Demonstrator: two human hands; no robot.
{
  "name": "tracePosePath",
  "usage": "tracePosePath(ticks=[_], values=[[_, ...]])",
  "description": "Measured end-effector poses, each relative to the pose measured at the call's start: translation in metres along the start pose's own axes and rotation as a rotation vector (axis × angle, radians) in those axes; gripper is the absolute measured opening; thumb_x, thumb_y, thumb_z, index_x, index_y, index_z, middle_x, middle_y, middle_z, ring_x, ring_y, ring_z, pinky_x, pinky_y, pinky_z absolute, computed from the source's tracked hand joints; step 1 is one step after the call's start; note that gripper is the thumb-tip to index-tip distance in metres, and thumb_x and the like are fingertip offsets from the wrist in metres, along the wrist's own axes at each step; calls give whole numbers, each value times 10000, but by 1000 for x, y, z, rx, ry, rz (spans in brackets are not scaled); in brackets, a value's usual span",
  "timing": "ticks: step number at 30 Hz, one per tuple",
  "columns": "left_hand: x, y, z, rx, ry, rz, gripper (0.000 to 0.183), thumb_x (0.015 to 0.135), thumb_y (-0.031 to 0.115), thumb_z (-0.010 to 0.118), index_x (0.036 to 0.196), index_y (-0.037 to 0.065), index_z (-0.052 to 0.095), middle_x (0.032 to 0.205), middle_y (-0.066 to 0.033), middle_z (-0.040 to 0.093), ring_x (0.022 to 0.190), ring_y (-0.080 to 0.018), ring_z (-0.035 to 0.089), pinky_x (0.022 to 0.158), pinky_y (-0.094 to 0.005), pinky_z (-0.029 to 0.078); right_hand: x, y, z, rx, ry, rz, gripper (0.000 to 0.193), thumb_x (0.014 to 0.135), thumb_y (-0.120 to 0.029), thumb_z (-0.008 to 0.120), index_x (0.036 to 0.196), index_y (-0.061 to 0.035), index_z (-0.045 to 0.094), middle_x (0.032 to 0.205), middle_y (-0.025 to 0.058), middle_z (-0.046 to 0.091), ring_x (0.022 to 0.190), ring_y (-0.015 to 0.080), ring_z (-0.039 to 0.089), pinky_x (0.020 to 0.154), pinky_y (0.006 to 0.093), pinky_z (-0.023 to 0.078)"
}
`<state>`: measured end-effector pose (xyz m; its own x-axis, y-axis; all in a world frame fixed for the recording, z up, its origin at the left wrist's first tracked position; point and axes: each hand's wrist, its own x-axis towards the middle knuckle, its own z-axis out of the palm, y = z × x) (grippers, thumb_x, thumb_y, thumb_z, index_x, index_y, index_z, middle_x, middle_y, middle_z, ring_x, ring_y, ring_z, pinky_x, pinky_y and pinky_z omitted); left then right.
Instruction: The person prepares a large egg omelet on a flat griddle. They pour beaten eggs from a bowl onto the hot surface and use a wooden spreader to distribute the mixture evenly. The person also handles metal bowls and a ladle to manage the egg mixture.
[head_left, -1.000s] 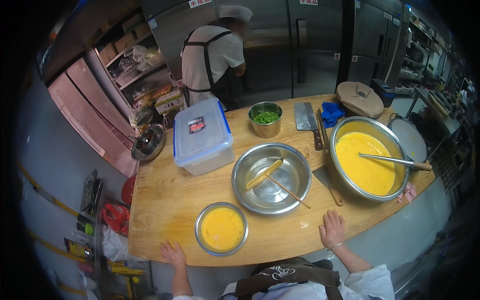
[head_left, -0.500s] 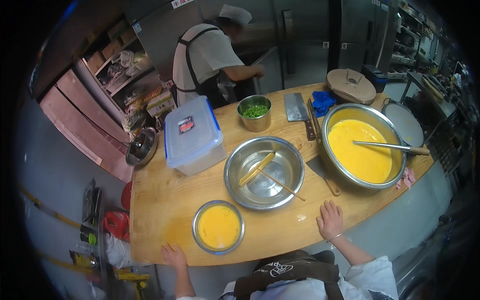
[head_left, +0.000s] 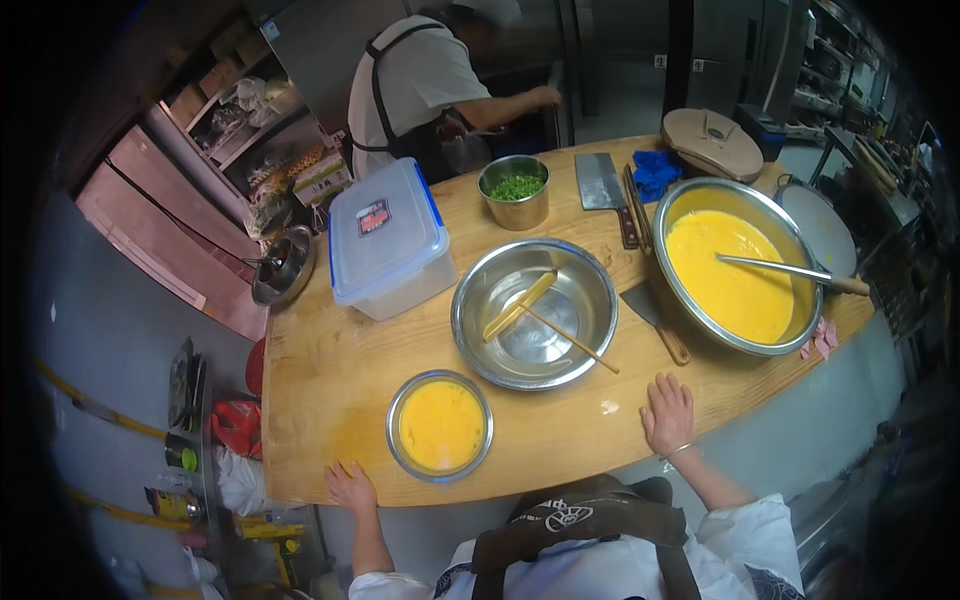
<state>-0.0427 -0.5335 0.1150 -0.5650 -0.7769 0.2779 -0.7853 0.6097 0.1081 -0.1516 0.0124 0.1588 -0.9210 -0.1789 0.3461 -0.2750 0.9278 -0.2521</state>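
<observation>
The left hand (head_left: 351, 487) lies palm down at the near edge of the wooden worktable (head_left: 330, 380), its fingers loosely spread and holding nothing. The right hand (head_left: 668, 416) rests likewise on that edge, fingers extended and slightly parted, with nothing in its grasp.

Just beside the left hand, to its right, sits a small steel bowl (head_left: 489, 428) of yellow egg-like liquid (head_left: 440, 427). Just beyond the right fingertips lies a flat-bladed scraper (head_left: 644, 304); its long axis runs diagonally, wooden handle toward the right hand, blade pointing away and leftward.

Between and beyond the hands, a wide steel basin (head_left: 567, 340) holds a T-shaped spreader (head_left: 515, 308), its bar slanting up to the right and its thin stick crossing the rim toward the right hand. Right of it, a large basin (head_left: 735, 343) of yellow liquid carries a ladle (head_left: 790, 268), handle pointing right.

Farther back stand a lidded plastic box (head_left: 385, 235), a steel pot (head_left: 520, 213) of chopped greens and a cleaver (head_left: 598, 183). Past the table, a co-worker (head_left: 420, 90) bends before steel cabinets (head_left: 625, 100); stocked shelves (head_left: 250, 140) stand at left.
</observation>
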Motion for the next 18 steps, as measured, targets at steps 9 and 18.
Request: tracePosePath(ticks=[9, 18], values=[[0, 15, -5, -56, -27, -24, 469, 839, 353, 460, 1213, 73, 428, 1295, -174, 354, 1197, -328, 311, 980, -457, 212, 1, 5, -3, -12, -34, 38, 435, 735, -207, 570, 1106, 0, 476, 1212, 180, 425, 1165, 325, 352, 952, 462, 252], [14, -19, 31, 13, 2, 16, 508, 854, 452, 395, 1241, 124, 413, 1277, -166, 387, 1189, -310, 344, 983, -442, 233, 11, 3, 8, -31, -9, -11, 405, 771, -185, 546, 1122, 4, 481, 1224, 175, 435, 1167, 320, 372, 955, 452, 256]])
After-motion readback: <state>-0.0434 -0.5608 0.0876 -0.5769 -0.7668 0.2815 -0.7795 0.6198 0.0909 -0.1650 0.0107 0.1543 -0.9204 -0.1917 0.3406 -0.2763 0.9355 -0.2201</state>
